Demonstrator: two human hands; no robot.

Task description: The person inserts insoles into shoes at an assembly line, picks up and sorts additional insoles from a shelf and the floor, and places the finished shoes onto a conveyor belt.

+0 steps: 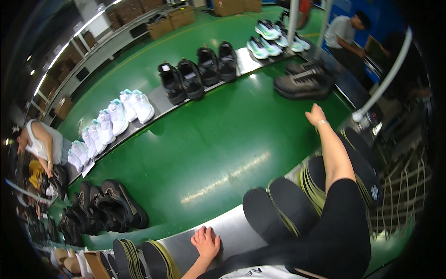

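My left hand [206, 242] is open, its fingers spread on the bare metal ledge [227, 228] along the near side of the green belt. Stacks of black insoles with yellow-green edges [158, 260] lie to its left. My right arm stretches far forward over the belt. At its end my right hand [317, 115] appears open, thumb apart from loosely bent fingers, with nothing visible in it. Just beyond it sits a pair of dark brown and black shoes [304, 84]; a small gap shows between hand and shoes. More black insoles [267, 214] lie beneath and beside my right arm.
On the far ledge stand white shoes [111, 118], black shoes [200, 69] and white-and-green shoes [267, 42]. Several dark shoes [109, 204] ride on the green belt [223, 135] at left. A white pole [385, 83] and netting [399, 200] are at right. Two people work nearby.
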